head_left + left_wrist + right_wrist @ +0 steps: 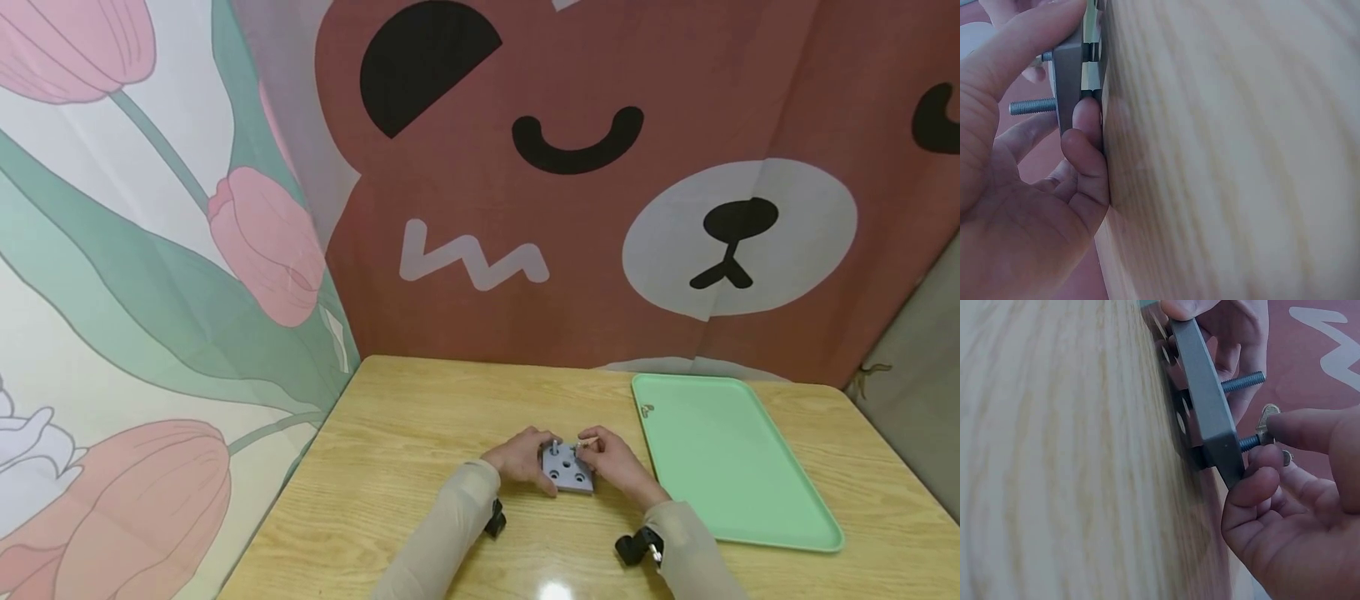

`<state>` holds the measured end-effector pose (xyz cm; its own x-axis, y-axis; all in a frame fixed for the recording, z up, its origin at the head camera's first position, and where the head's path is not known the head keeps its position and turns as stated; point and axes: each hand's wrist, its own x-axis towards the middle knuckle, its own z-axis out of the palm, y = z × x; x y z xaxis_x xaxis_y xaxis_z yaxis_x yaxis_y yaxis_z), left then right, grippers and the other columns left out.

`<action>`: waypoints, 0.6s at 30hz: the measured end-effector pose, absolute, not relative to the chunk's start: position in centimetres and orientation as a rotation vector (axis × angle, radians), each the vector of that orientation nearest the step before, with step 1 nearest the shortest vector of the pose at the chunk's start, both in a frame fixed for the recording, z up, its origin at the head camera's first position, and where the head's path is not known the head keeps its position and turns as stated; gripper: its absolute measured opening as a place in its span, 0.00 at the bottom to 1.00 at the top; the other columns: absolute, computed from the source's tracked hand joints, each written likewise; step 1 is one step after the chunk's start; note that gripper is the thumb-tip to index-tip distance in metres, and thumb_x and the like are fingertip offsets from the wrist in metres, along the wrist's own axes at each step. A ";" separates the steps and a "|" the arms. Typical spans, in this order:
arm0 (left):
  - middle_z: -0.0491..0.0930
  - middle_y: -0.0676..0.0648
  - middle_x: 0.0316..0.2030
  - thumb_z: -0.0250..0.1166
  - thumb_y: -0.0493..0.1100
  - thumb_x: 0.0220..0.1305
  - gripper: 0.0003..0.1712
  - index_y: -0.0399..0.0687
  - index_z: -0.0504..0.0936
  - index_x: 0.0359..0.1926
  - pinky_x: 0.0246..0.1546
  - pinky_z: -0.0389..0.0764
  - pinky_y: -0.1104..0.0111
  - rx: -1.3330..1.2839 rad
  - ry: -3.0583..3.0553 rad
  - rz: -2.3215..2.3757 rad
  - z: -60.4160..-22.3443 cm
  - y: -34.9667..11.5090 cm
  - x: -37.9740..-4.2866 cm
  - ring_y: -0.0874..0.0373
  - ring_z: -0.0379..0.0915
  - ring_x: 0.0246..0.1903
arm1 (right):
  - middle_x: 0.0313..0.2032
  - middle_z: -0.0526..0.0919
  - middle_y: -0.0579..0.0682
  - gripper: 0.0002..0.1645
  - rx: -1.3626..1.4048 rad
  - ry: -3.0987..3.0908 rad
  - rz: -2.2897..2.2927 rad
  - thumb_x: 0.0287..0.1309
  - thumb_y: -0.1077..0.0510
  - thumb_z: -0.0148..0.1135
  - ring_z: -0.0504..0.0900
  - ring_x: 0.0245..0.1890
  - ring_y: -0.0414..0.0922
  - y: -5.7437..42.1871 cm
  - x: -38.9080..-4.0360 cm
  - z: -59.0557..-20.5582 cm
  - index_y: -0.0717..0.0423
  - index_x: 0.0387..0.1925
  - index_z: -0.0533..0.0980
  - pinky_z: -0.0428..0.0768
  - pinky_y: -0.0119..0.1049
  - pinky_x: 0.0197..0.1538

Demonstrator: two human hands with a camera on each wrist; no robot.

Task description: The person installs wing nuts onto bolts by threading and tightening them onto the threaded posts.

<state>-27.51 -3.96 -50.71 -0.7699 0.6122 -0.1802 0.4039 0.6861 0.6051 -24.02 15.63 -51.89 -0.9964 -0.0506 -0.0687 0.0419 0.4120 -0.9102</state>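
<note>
A grey metal plate [567, 481] with several round holes is held just above the wooden table, two threaded bolts standing up from its far side. My left hand [525, 460] grips the plate's left edge, its curled fingers reaching under it in the left wrist view. One bolt [1032, 107] there carries no nut. On the other bolt [1249, 443], at the far right corner, sits a brass-coloured wing nut [1268, 422]. My right hand [611, 464] pinches this wing nut between thumb and fingers. Dark bolt heads show under the plate in the right wrist view.
A light green tray [735, 467] lies on the table [420, 433] to the right, close to my right forearm. Printed cloths [465, 325] hang behind and left of the table. Each wrist wears a small black camera [633, 546].
</note>
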 end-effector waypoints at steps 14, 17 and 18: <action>0.68 0.54 0.45 0.81 0.50 0.38 0.46 0.56 0.71 0.61 0.45 0.67 0.71 0.802 2.533 0.780 -50.8 -4.0 -27.5 0.65 0.64 0.39 | 0.30 0.73 0.54 0.15 0.109 2.451 -1.716 0.70 0.63 0.39 0.71 0.27 0.45 15.7 -24.1 -51.7 0.67 0.40 0.73 0.70 0.36 0.30; 0.68 0.54 0.46 0.81 0.50 0.38 0.46 0.55 0.71 0.62 0.45 0.67 0.71 0.807 2.537 0.774 -50.9 -3.9 -27.5 0.65 0.63 0.39 | 0.31 0.73 0.53 0.10 0.101 2.464 -1.709 0.67 0.65 0.44 0.71 0.28 0.45 15.7 -24.1 -51.7 0.67 0.40 0.72 0.71 0.35 0.30; 0.68 0.54 0.46 0.80 0.51 0.38 0.46 0.55 0.71 0.62 0.45 0.67 0.72 0.807 2.538 0.770 -50.9 -4.0 -27.6 0.65 0.63 0.39 | 0.31 0.74 0.53 0.09 0.087 2.478 -1.700 0.66 0.66 0.46 0.71 0.28 0.45 15.6 -24.1 -51.8 0.67 0.41 0.72 0.71 0.35 0.30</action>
<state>-27.56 -3.95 -50.86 -0.7690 0.6151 -0.1738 0.4149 0.6872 0.5964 -24.13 15.65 -51.79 -0.9892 -0.0288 -0.1437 0.1237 0.3614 -0.9242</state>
